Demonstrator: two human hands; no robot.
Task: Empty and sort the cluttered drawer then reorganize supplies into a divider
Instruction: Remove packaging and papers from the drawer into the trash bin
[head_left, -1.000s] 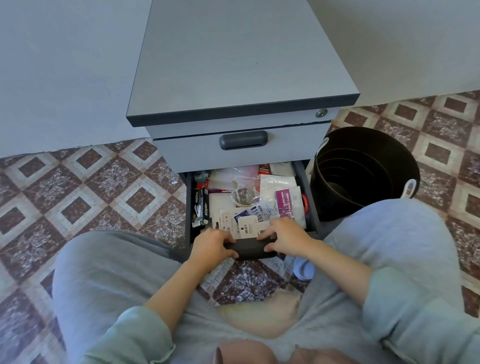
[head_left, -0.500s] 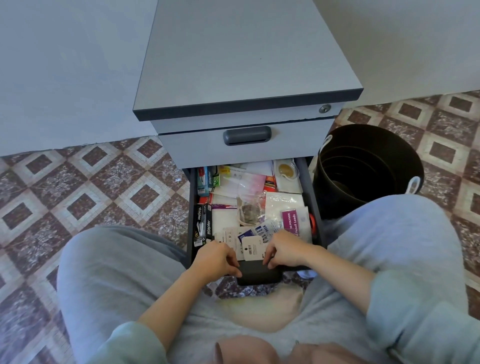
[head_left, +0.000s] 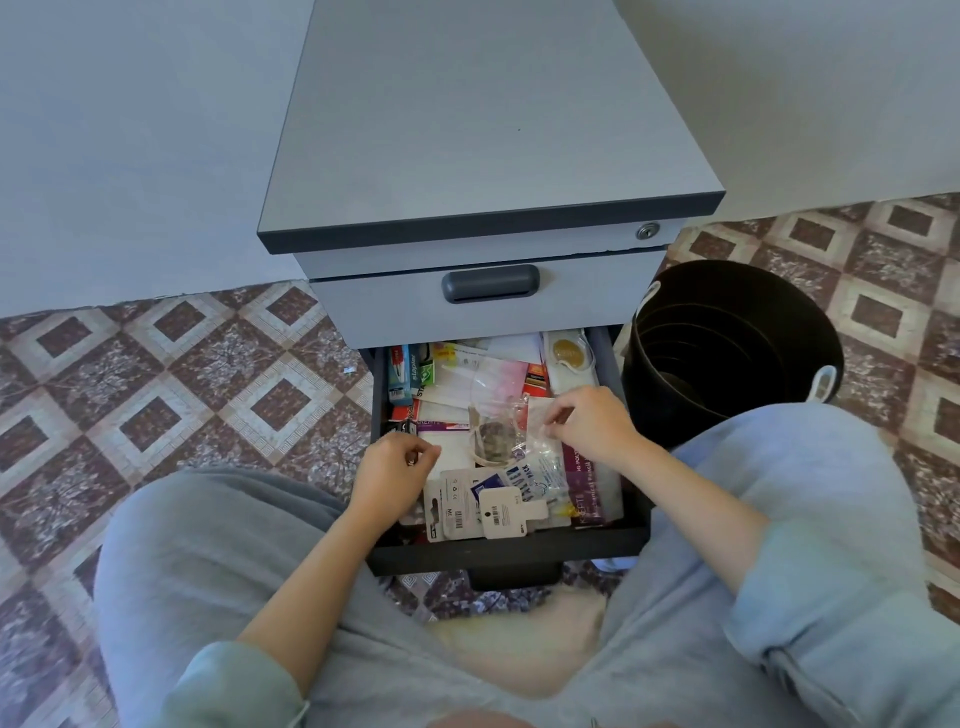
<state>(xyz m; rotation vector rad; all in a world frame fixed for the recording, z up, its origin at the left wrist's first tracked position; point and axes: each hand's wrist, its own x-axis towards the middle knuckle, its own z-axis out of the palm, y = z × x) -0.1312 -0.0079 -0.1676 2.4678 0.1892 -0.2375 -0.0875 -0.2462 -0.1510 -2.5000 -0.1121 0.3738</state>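
Fingertips (head_left: 558, 415) of the right hand (head_left: 592, 426) pinch the edge of a clear bag (head_left: 493, 441) lying atop the clutter (head_left: 467, 374) in the open drawer (head_left: 509, 552). I'd lift it slowly, mouth up, so nothing spills. Left hand (head_left: 395, 467) hovers curled at the drawer's left side; whether it holds anything, I cannot tell. Right forearm (head_left: 691, 499) slants in from the side.

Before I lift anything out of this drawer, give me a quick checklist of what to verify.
1. Drawer open far enough to reach in: ok.
2. Right hand has the clear bag: ok, fingertips pinch its edge.
3. Left hand free: cannot tell, fingers curled.
4. Bin close beside the drawer: ok.
5. Divider ready: cannot tell, none in view.
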